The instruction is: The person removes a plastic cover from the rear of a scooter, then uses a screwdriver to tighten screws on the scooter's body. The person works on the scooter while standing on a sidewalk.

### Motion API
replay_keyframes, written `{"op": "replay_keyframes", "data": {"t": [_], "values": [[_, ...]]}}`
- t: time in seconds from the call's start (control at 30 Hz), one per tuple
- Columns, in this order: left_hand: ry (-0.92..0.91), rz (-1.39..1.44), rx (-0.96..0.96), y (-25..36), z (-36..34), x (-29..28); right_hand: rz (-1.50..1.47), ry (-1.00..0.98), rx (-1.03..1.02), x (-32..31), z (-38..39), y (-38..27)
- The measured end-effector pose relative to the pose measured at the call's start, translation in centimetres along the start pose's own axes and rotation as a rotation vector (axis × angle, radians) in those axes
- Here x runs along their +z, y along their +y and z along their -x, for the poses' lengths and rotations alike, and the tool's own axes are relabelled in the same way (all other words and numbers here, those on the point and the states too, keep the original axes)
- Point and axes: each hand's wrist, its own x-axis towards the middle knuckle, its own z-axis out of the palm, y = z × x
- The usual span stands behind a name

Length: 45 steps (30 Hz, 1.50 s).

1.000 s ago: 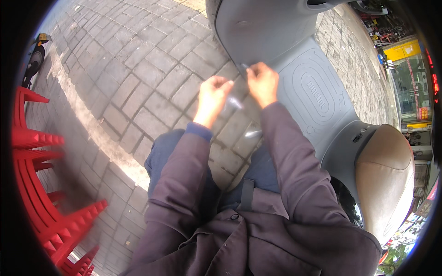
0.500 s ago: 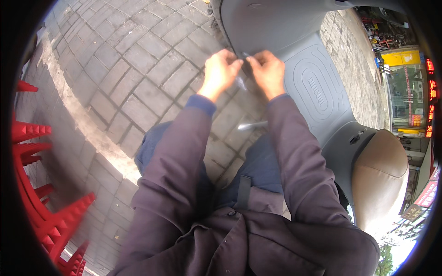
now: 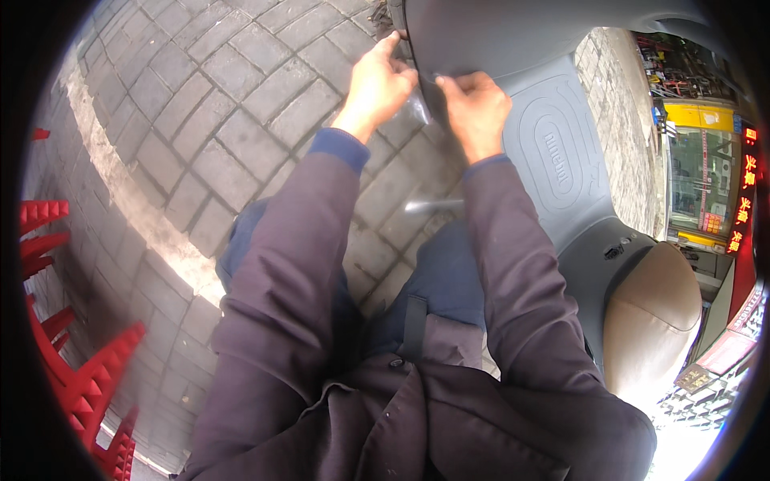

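Observation:
A grey scooter stands at my right, with its front leg shield (image 3: pixel 489 36) above its ridged footboard (image 3: pixel 553 136). My left hand (image 3: pixel 375 86) is at the left edge of the shield, its index finger reaching up against that edge. A strip of clear plastic film (image 3: pixel 422 110) hangs below its thumb and seems held in the bent fingers. My right hand (image 3: pixel 476 111) is closed in a pinch beside the same edge, in front of the shield; a small pale bit shows at its fingertips, too little to name.
The scooter's tan seat (image 3: pixel 651 317) is at the right. Red toothed plastic pieces (image 3: pixel 92 385) stand at the left, beyond a pale strip (image 3: pixel 120 176) across the paving bricks (image 3: pixel 241 104). A silvery kickstand-like bar (image 3: pixel 433 206) sticks out low beside the scooter.
Both hands have moved apart. The left one has gone up, its index finger now stretched to the shield's edge, while the right has shifted slightly right. The film hangs higher.

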Motion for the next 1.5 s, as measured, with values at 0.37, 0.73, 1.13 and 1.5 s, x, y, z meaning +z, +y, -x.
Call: {"op": "replay_keyframes", "data": {"t": [0.37,0.73,1.13,1.5], "values": [[-0.083,0.025,-0.008,-0.3,0.2,-0.2,-0.001,0.056,-0.15,1.0,-0.1,0.9],[0.075,-0.163,0.109,-0.1,0.8,1.9,0.208,0.132,-0.292,-4.2,-0.3,2.7],[0.3,-0.263,0.345,-1.9,-0.4,3.3,0.154,0.019,-0.337,-6.1,-2.3,3.9],[0.196,-0.303,0.285,-1.6,-0.6,1.8,0.099,-0.009,-0.166,-3.6,-1.3,2.3]]}}
